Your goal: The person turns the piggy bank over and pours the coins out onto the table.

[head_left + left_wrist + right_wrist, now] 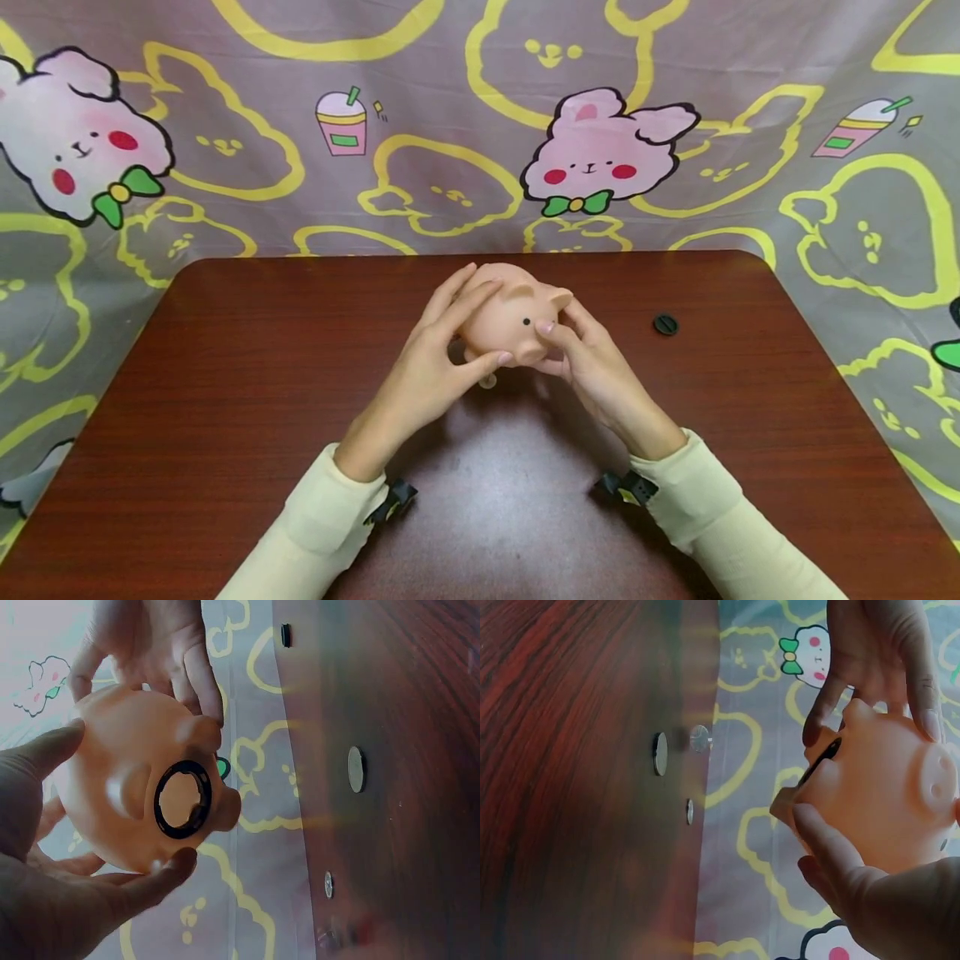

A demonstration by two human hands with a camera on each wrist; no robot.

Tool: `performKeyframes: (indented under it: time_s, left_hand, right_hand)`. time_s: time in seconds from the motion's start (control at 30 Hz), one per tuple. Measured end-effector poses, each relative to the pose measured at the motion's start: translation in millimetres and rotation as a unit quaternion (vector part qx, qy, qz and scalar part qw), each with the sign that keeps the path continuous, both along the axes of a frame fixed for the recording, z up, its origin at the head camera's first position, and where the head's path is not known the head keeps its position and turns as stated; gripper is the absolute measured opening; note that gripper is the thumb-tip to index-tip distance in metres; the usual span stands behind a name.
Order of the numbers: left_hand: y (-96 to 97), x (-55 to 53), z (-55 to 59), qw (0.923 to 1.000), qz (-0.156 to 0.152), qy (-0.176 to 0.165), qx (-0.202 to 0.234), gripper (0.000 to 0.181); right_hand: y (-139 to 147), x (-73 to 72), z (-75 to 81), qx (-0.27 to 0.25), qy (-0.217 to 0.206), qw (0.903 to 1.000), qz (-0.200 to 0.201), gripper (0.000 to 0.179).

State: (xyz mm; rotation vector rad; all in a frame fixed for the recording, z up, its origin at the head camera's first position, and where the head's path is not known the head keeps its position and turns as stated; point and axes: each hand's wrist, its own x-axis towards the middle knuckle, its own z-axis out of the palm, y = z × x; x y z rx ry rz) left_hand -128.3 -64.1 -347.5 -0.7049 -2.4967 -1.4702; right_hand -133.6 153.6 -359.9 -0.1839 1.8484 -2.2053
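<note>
A peach-coloured piggy bank (pixel 498 321) is held off the table between both hands. My left hand (pixel 431 358) grips its body from the left, thumb low and fingers over the top. The right hand (pixel 600 367) holds the head end, its thumb near the snout. In the left wrist view the black-ringed hole (pixel 159 806) in the underside is uncovered, between the stubby feet. Beneath the bank lies a coin (pixel 487 381), mostly hidden by the left hand in the head view. The right wrist view shows a larger coin (pixel 660 754) and a smaller coin (pixel 690 811).
A round black plug (pixel 665 324) lies on the table to the right of the hands. The brown wooden table (pixel 225 400) reaches back to a patterned cloth (pixel 450 100). Another silvery coin (pixel 699 739) shows near the table's far edge in the right wrist view.
</note>
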Motion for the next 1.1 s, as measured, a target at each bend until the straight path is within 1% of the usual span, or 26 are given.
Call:
performKeyframes:
  time_s: [0.07,0.17,0.23,0.27,0.33,0.4,0.43,0.53,0.6,0.63,0.67,0.73,0.8,0.87,0.9,0.93,1.0,1.1]
  left_hand:
    - [-0.8,-0.7,-0.6,0.9999,-0.011,0.004,0.004,0.077]
    - [-1.6,-1.6,-2.4,0.9997,-0.025,0.004,0.005,0.081]
    - [-1.7,-1.9,-3.6,0.9993,-0.036,0.001,0.01,0.085]
    - [-1.9,-2.1,-4.4,0.9992,-0.039,0.001,0.01,0.086]
    - [-2.1,-2.6,-6.1,0.9989,-0.044,-0.002,0.012,0.088]
    - [-2.0,-2.9,-7.7,0.9987,-0.049,-0.007,0.015,0.09]
    - [-1.9,-3.0,-8.5,0.9985,-0.051,-0.009,0.016,0.091]
    - [-1.5,-3.8,-11.2,0.9989,-0.047,-0.006,0.004,0.094]
    - [-0.3,-4.1,-13.9,0.9991,-0.041,-0.004,0.002,0.097]
    - [0.4,-4.1,-15.6,0.9993,-0.037,-0.002,0.002,0.097]
    - [1.2,-4.1,-17.5,0.9994,-0.034,-0.001,0.002,0.098]
    - [3.0,-4.0,-21.2,0.9995,-0.028,-0.006,0.01,0.098]
    - [4.2,-4.3,-24.3,0.9995,-0.024,-0.009,0.017,0.098]
    - [4.4,-5.4,-25.9,0.9995,-0.021,-0.013,0.02,0.099]
    - [4.2,-6.3,-26.2,0.9994,-0.02,-0.015,0.022,0.099]
    - [4.1,-7.4,-26.1,0.999,-0.024,-0.022,0.031,0.1]
    - [3.3,-9.4,-25.4,0.9972,-0.033,-0.04,0.055,0.1]
    - [1.5,-11.7,-23.5,0.9924,-0.043,-0.072,0.089,0.1]
  right_hand:
    - [0,0.8,0.3,0.012,0.015,0.9998,-0.003,0.046]
    - [0,2.5,1.8,0.037,0.05,0.998,-0.003,0.057]
    - [1,3.4,2.9,0.079,0.087,0.993,-0.01,0.063]
    - [1,4.2,3.8,0.107,0.109,0.9882,-0.015,0.065]
    - [1,6.1,5.2,0.165,0.155,0.9736,-0.027,0.068]
    - [1,7.9,6.0,0.221,0.203,0.9529,-0.042,0.07]
    - [1,8.8,6.0,0.236,0.224,0.9445,-0.047,0.07]
    - [-1,10.7,5.5,0.252,0.281,0.9242,-0.054,0.07]
    - [-3,12.1,5.4,0.264,0.312,0.9108,-0.059,0.068]
    - [-4,12.7,5.2,0.273,0.327,0.9028,-0.063,0.066]
    - [-5,13.6,5.6,0.287,0.341,0.8928,-0.067,0.065]
    - [-7,15.1,5.2,0.311,0.361,0.8765,-0.068,0.062]
    - [-9,15.6,4.5,0.326,0.375,0.865,-0.068,0.06]
    - [-10,14.7,4.7,0.33,0.383,0.8601,-0.067,0.059]
    - [-10,13.7,4.6,0.328,0.383,0.8606,-0.069,0.059]
    - [-11,12.5,4.8,0.324,0.382,0.8625,-0.07,0.059]
    - [-10,10.1,5.6,0.313,0.374,0.8698,-0.073,0.06]
    - [-10,7.5,6.2,0.299,0.361,0.88,-0.076,0.062]
